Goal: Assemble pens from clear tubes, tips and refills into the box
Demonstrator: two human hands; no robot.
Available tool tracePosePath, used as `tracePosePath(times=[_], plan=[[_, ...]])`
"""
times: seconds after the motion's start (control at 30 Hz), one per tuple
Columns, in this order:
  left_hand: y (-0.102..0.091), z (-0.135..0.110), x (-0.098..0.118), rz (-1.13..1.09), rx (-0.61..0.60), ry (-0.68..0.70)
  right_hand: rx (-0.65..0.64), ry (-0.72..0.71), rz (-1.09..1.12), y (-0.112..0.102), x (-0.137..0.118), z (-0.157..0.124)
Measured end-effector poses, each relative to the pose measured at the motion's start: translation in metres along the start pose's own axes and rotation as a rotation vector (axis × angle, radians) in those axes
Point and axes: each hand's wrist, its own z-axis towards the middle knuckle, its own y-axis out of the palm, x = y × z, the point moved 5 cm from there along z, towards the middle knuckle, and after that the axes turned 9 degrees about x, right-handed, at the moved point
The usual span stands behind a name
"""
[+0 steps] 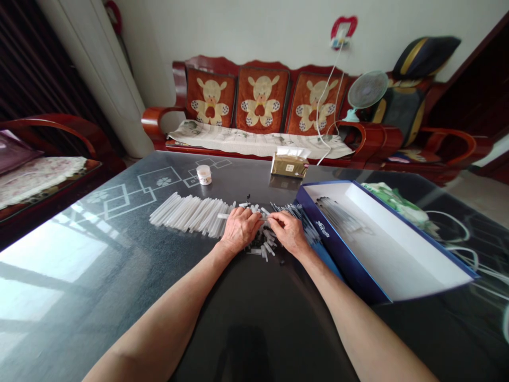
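My left hand point(240, 229) and my right hand point(288, 233) rest close together at the middle of the dark table top point(246, 329). A thin translucent plastic tube point(223, 216) runs under my left fingers toward my right fingertips, and both hands seem to pinch it. Left of my hands lies a tight row of similar tubes point(191, 215). Short tube pieces with black bits point(265, 243) are scattered around my hands. An open blue-edged box lid with a white inside point(382, 239) stands to the right, with dark-tipped tubes point(338, 214) lying in it.
A small white jar point(204, 174) and a tissue pack point(289, 165) stand at the far side of the table. White cables and a green-and-white packet point(392, 201) lie at its right. Beyond stand a red wooden sofa point(258, 106) and a small fan point(368, 90).
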Motion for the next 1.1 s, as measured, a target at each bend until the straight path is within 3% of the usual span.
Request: tracePosePath(times=[0.13,0.3,0.4,0.47,0.53,0.6,0.73,0.93,1.1], plan=[[-0.001,0.001,0.001,-0.01,0.003,0.007,0.028,0.033,-0.012,-0.004,0.001,0.003],[-0.01,0.002,-0.004,0.024,0.054,-0.054,0.263,0.174,-0.068,-0.025,0.018,0.008],[-0.01,0.002,-0.006,0.058,0.073,-0.075,0.351,0.086,-0.141,-0.031,0.013,0.008],[-0.009,0.001,-0.006,0.077,0.08,-0.068,0.308,-0.088,-0.205,-0.025,-0.001,0.005],[-0.008,0.001,-0.005,0.085,0.088,-0.05,0.181,-0.252,-0.261,-0.013,-0.017,-0.001],[-0.007,0.001,-0.004,0.081,0.093,-0.033,0.05,-0.33,-0.298,0.0,-0.025,-0.007],[-0.007,0.001,-0.003,0.04,0.078,-0.013,-0.054,-0.305,-0.28,0.005,-0.022,-0.01],[-0.015,0.003,-0.008,-0.013,0.108,-0.036,0.088,-0.198,-0.367,-0.024,0.002,0.006],[-0.025,0.007,-0.006,-0.097,0.193,-0.002,0.11,-0.058,-0.506,-0.036,0.031,0.012]])
